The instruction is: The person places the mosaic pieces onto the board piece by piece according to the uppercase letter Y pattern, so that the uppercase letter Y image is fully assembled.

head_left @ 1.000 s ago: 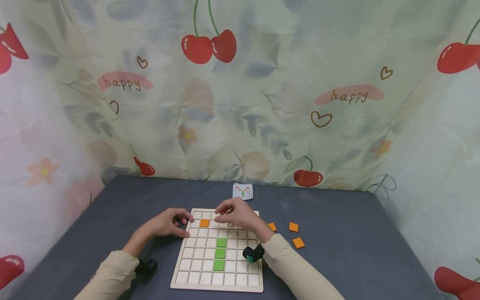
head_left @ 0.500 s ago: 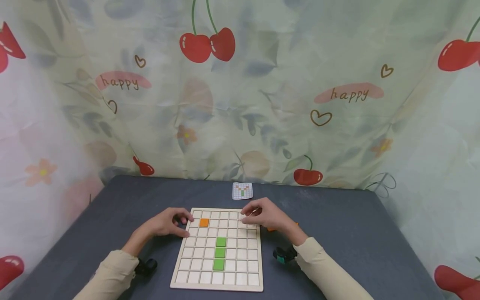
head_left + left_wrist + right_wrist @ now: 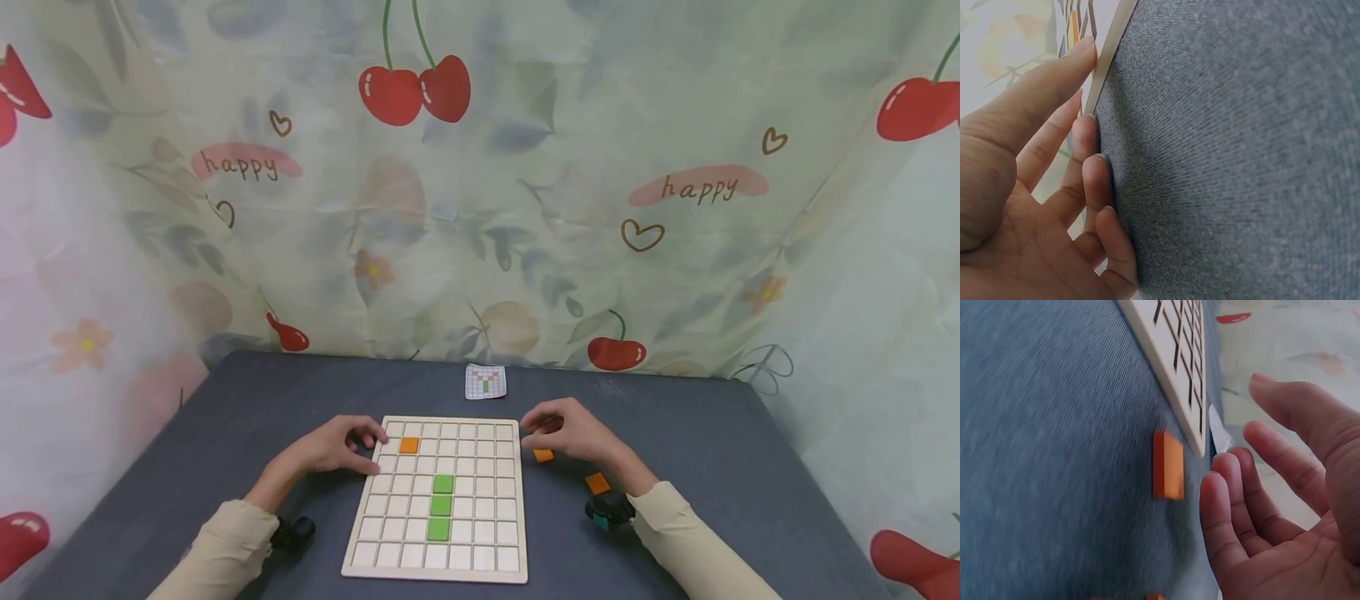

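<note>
A pale wooden grid board [image 3: 483, 508] lies on the dark table. It bears one orange tile [image 3: 408, 446] near its top left and a column of green tiles [image 3: 440, 506] in the middle. My left hand [image 3: 333, 443] touches the board's left edge with thumb and fingertips, its other fingers loosely bent in the left wrist view. Just past the board's upper right edge hovers my right hand [image 3: 570, 429], holding nothing, fingers relaxed and apart in the right wrist view. Beneath it lies a loose orange tile [image 3: 1168, 465]; a second orange tile [image 3: 597, 483] sits near the wrist.
A small card [image 3: 485, 382] printed with a grid of orange and green squares lies beyond the board. Around the table [image 3: 712, 467] hangs a patterned curtain [image 3: 480, 208]. Each wrist wears a black camera; the right one [image 3: 609, 510] is close to the second orange tile.
My right hand has moved right, from over the board's upper middle to beside its right edge, covering one orange tile from the head view. The left hand has stayed put.
</note>
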A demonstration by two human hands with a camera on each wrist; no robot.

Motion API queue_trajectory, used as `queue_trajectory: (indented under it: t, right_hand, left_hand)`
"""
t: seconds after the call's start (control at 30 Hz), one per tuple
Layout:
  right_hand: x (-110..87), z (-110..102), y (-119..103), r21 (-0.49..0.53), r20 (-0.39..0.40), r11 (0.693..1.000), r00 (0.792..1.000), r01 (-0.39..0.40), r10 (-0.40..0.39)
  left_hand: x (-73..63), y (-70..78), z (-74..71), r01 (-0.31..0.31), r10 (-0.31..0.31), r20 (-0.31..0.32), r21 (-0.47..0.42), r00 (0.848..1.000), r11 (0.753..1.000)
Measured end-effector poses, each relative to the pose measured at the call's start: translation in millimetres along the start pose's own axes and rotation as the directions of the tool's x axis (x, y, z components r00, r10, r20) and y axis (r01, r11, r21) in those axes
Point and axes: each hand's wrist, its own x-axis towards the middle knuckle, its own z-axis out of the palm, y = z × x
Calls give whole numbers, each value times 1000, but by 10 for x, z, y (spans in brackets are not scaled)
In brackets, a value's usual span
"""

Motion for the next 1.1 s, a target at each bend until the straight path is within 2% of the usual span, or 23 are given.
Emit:
queue_trajectory:
  t: [0.23, 0.47, 0.8, 1.1]
  right_hand:
    - [-83, -109, 102, -6, 7, 1000, 1000, 10, -10]
    - [-92, -183, 214, -22, 50, 1000, 999, 4, -2]
    - [-76, -193, 260, -122, 100, 993, 995, 7, 5]
    - [-58, -139, 286, -213, 113, 977, 993, -3, 28]
  left_hand:
    - [25, -6, -2, -10, 10, 2, 12, 1000, 1000]
    - [41, 0, -7, -13, 13, 2, 14, 1000, 1000]
    - [20, 14, -8, -21, 21, -3, 15, 1000, 1000]
    - [-32, 40, 2, -29, 29, -6, 8, 1000, 1000]
